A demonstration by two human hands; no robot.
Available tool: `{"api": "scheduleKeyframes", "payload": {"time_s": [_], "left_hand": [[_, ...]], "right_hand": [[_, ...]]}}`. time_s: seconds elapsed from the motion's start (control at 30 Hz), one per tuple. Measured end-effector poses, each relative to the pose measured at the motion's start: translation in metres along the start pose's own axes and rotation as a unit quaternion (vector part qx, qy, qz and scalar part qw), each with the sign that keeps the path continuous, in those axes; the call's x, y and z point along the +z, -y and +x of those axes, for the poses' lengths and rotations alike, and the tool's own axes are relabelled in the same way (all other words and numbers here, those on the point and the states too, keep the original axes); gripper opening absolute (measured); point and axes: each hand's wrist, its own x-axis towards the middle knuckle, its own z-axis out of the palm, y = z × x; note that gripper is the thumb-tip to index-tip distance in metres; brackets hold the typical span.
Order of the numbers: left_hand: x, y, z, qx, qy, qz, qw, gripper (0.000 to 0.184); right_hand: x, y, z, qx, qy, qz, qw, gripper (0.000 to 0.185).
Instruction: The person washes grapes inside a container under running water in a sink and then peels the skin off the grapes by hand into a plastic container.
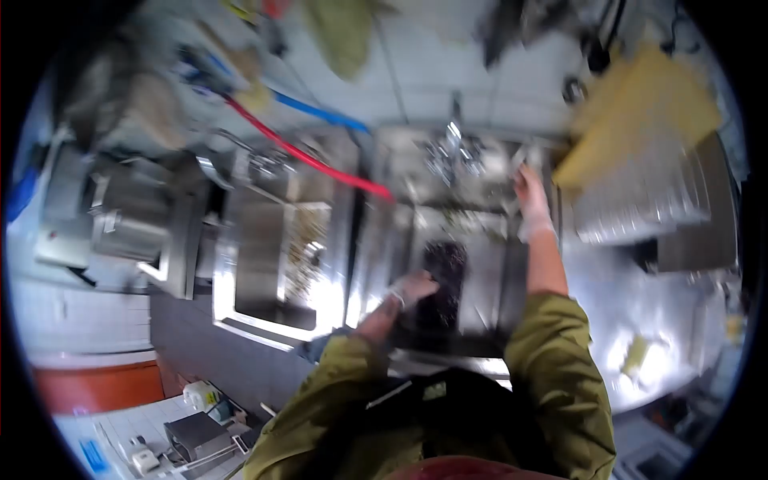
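Bright, cool light fills my view, its source hard to place. White glare burns on the shiny steel basin (226,292) left of the grey stainless-steel sink (480,276) and on the smooth metal counter (588,280) to its right. Blur smears my left hand (414,288) and right hand (530,190); lines bow toward black, rounded edges.

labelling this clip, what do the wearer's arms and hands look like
The left sleeve and right sleeve are olive green, loose and creased, both ending short of the wrists. The left hand and right hand appear to wear thin, see-through gloves, with a crinkled pale cuff at the right wrist. Blur hides finer detail; no markings can be made out.
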Motion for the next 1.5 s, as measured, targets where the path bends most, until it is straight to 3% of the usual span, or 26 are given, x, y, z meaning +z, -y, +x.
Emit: {"api": "scheduleKeyframes", "payload": {"time_s": [0.07,0.17,0.23,0.27,0.33,0.37,0.43,0.47,0.53,0.6,0.63,0.67,0.73,0.77,0.8,0.87,0.97,1.5], "left_hand": [[-0.116,-0.073,-0.043,-0.175,-0.103,-0.163,0.965,0.029],[-0.26,-0.155,-0.169,-0.071,-0.19,-0.26,0.944,0.037],[-0.333,-0.19,-0.261,-0.055,-0.208,-0.304,0.928,0.034],[-0.369,-0.218,-0.307,0.029,-0.289,-0.195,0.937,0.033],[-0.418,-0.272,-0.374,0.045,-0.515,-0.103,0.85,0.033],[-0.447,-0.29,-0.399,0.039,-0.572,-0.061,0.817,0.032],[-0.563,-0.276,-0.487,0.125,-0.519,-0.055,0.844,0.028],[-0.606,-0.289,-0.507,0.174,-0.499,-0.14,0.837,0.026],[-0.659,-0.316,-0.5,0.145,-0.615,-0.085,0.77,0.028],[-0.72,-0.313,-0.498,0.033,-0.423,-0.034,0.905,0.031],[-0.756,-0.27,-0.511,0.021,-0.439,-0.147,0.886,0.031],[-0.743,-0.264,-0.502,-0.092,-0.478,0.021,0.873,0.029],[-0.711,-0.256,-0.478,-0.367,-0.449,0.344,0.738,0.028],[-0.681,-0.265,-0.464,-0.441,-0.481,0.331,0.682,0.026],[-0.679,-0.257,-0.459,-0.458,-0.506,0.409,0.606,0.026],[-0.691,-0.252,-0.466,-0.463,-0.502,0.349,0.641,0.025],[-0.716,-0.223,-0.489,-0.437,-0.479,0.362,0.67,0.021],[-0.705,-0.238,-0.472,-0.461,-0.462,0.374,0.659,0.022]], "right_hand": [[-0.006,0.004,0.009,0.078,0.007,0.075,0.994,0.01],[0.003,0.015,-0.006,0.058,0.022,0.076,0.995,0.023],[0.011,0.019,-0.01,0.061,0.0,0.036,0.997,0.023],[0.013,0.021,-0.015,0.04,0.003,-0.002,0.999,0.021],[0.014,0.021,-0.016,0.057,-0.02,-0.033,0.998,0.019],[0.014,0.021,-0.015,0.056,-0.013,-0.029,0.998,0.019],[0.01,0.017,-0.008,0.056,-0.03,-0.063,0.996,0.018],[0.013,0.018,-0.009,0.046,-0.041,-0.08,0.995,0.016],[0.015,0.021,-0.014,0.049,-0.027,-0.075,0.996,0.015],[0.014,0.019,-0.015,0.046,-0.025,-0.071,0.996,0.014],[0.014,0.019,-0.014,0.044,-0.024,-0.068,0.996,0.014],[0.014,0.018,-0.013,0.047,-0.019,-0.067,0.997,0.013],[0.01,0.018,-0.011,0.052,-0.013,-0.063,0.997,0.013],[0.01,0.019,-0.011,0.042,-0.005,-0.065,0.997,0.013],[0.006,0.018,-0.009,0.04,0.006,-0.093,0.995,0.014],[0.001,0.017,-0.003,0.037,0.029,-0.15,0.988,0.016],[-0.003,0.013,-0.001,0.015,0.016,-0.166,0.986,0.016],[-0.008,0.007,0.002,0.009,0.023,-0.158,0.987,0.017]]}}
